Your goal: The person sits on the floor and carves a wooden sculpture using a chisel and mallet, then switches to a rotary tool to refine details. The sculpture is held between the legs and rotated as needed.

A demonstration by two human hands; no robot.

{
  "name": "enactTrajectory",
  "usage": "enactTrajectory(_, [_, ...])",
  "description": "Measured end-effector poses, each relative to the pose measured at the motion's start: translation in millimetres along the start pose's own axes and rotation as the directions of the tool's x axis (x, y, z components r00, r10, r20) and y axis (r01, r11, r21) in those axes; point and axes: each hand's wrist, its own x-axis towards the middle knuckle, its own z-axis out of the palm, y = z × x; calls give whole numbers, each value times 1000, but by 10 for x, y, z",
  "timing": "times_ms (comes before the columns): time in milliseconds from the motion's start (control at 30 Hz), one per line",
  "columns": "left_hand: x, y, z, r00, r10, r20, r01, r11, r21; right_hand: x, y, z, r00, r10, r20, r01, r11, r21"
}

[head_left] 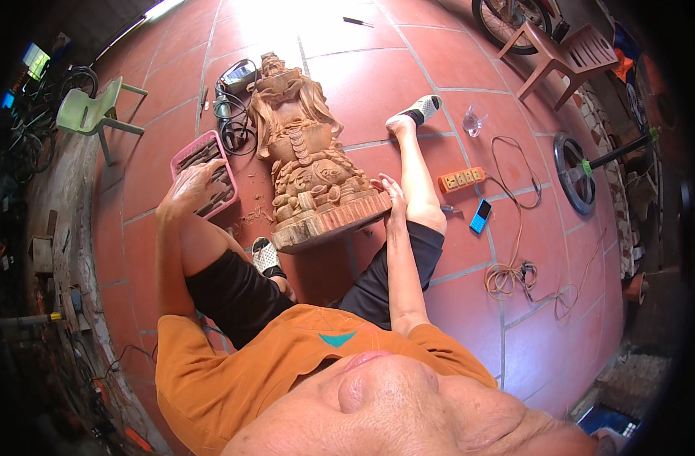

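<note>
A carved wooden statue (pixel 306 144) lies tilted on the floor between my legs, its thick base (pixel 332 220) toward me and its figure's head pointing away. My right hand (pixel 394 195) touches the right end of that base, fingers stretched out along its edge. To the left of the carving is a pink plastic basket (pixel 230 199) with several carving tools (pixel 201 154), dark and long, lying in it. Over the basket's near left side reaches my left hand (pixel 192 185), its fingers extended onto the tools; I see no tool lifted in it.
Wood shavings (pixel 255 216) and a corded power tool (pixel 224 109) lie by the statue. To the right are an orange power strip (pixel 461 179) with a trailing cord, a blue phone (pixel 480 216) and a clear cup (pixel 474 121). Two plastic seats, one a green chair (pixel 89 112), stand farther off.
</note>
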Motion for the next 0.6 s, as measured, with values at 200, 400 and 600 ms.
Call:
enactTrajectory(200, [-3,-18,3,1000,21,-5,-21,1000,20,-3,5,-4,1000,-4,-1,4,1000,4])
enactTrajectory(400, [-2,12,-26,1000,16,6,-16,1000,25,-18,2,4,1000,-25,7,25,1000,-7])
enactTrajectory(600, [-15,14,-30,1000,12,8,-12,1000,25,-14,-12,18,1000,-7,-4,7,1000,-8])
